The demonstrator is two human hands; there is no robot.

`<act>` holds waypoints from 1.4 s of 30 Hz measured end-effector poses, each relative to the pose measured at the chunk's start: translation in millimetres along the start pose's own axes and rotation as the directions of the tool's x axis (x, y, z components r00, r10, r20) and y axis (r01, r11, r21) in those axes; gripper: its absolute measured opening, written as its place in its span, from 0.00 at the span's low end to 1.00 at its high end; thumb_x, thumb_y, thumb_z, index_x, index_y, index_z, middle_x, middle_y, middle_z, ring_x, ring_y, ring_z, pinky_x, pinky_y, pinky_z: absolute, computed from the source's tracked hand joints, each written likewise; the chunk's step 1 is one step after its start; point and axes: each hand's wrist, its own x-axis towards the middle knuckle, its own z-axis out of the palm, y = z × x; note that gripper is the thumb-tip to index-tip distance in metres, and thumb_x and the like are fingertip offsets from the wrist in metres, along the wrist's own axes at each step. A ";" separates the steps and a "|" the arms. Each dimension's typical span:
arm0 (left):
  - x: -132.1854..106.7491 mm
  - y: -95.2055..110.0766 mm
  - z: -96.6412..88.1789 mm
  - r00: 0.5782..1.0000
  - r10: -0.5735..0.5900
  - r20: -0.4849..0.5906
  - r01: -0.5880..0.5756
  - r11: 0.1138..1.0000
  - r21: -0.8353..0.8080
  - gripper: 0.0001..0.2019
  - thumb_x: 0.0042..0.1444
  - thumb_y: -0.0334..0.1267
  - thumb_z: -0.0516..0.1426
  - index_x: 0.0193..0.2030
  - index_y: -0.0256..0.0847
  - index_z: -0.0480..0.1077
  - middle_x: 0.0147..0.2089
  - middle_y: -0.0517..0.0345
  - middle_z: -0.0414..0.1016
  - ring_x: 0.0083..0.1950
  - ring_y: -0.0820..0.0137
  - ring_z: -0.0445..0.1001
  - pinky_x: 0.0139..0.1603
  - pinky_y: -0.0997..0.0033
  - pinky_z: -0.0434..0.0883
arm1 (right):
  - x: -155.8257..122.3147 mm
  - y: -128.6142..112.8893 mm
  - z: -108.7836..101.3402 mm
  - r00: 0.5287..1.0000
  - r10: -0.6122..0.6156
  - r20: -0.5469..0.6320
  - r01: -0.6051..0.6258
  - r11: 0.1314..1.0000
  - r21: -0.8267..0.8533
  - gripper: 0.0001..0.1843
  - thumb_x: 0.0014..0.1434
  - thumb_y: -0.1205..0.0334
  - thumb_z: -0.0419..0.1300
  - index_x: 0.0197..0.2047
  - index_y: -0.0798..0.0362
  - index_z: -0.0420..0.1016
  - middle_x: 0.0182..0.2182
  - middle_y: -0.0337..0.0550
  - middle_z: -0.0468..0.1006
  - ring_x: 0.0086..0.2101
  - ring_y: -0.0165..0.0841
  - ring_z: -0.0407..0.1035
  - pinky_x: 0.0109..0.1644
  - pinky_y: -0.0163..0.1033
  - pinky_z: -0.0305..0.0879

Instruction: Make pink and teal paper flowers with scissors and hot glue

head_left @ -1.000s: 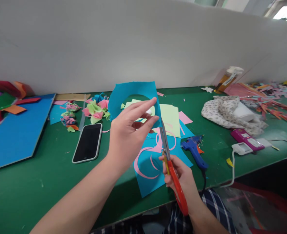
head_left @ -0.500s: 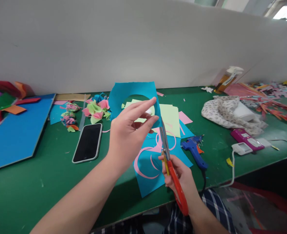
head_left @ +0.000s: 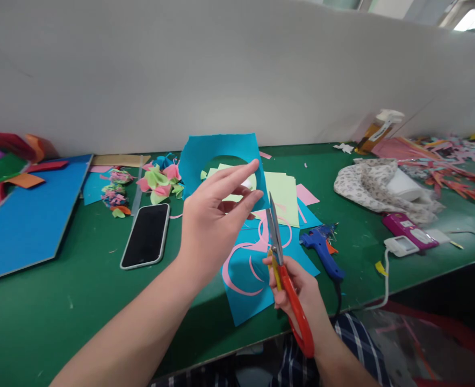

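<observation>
My left hand (head_left: 217, 220) pinches the right side of a blue sheet of paper (head_left: 221, 145) with a large rounded hole cut in it, held up off the table. In my right hand (head_left: 302, 285) is a pair of scissors (head_left: 275, 236) with red handles, the blades slightly apart and pointing up at the sheet's lower right corner. A yellow piece on the handles shows between my fingers. Beneath lie pale green sheets (head_left: 283, 193), pink paper rings and curved strips (head_left: 229, 277), and a blue sheet (head_left: 245, 312).
A smartphone (head_left: 146, 236) lies left of my arm, near paper petals (head_left: 160, 183) and a blue board (head_left: 31, 215). To the right are a blue glue gun (head_left: 322, 247), a patterned cloth (head_left: 362, 185), a magenta device (head_left: 409, 231), an amber bottle (head_left: 378, 131) and paper scraps.
The scissor blades have parted a little, and their tips have shifted slightly at the sheet's corner. My left hand and the blue sheet have hardly moved.
</observation>
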 end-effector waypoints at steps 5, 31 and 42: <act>0.2 -0.4 -0.2 1.000 0.002 0.008 -0.002 1.000 0.007 0.17 0.53 0.31 0.58 0.50 0.50 0.70 0.46 0.59 0.73 0.36 0.74 0.73 0.27 0.80 0.77 | -0.2 -2.3 2.6 0.999 0.026 -0.039 -0.026 1.000 0.000 0.19 0.39 0.58 0.69 0.38 0.51 0.75 0.26 0.35 0.68 0.18 0.21 0.58 0.19 0.28 0.60; 0.8 -0.1 -0.3 1.000 0.023 0.003 -0.023 1.000 0.001 0.18 0.52 0.30 0.58 0.50 0.48 0.71 0.46 0.59 0.73 0.35 0.75 0.73 0.27 0.82 0.77 | 0.1 -7.3 3.0 0.999 -0.002 -0.046 0.001 1.000 -0.027 0.20 0.38 0.58 0.70 0.37 0.52 0.75 0.23 0.34 0.68 0.17 0.21 0.60 0.17 0.26 0.60; 0.1 -0.5 0.6 1.000 0.018 -0.003 -0.018 1.000 -0.001 0.18 0.53 0.30 0.59 0.50 0.50 0.70 0.46 0.60 0.73 0.34 0.78 0.72 0.27 0.83 0.77 | 0.2 -5.3 1.8 0.999 0.004 -0.034 -0.005 1.000 -0.015 0.19 0.39 0.58 0.70 0.37 0.51 0.75 0.24 0.35 0.70 0.17 0.21 0.60 0.17 0.26 0.59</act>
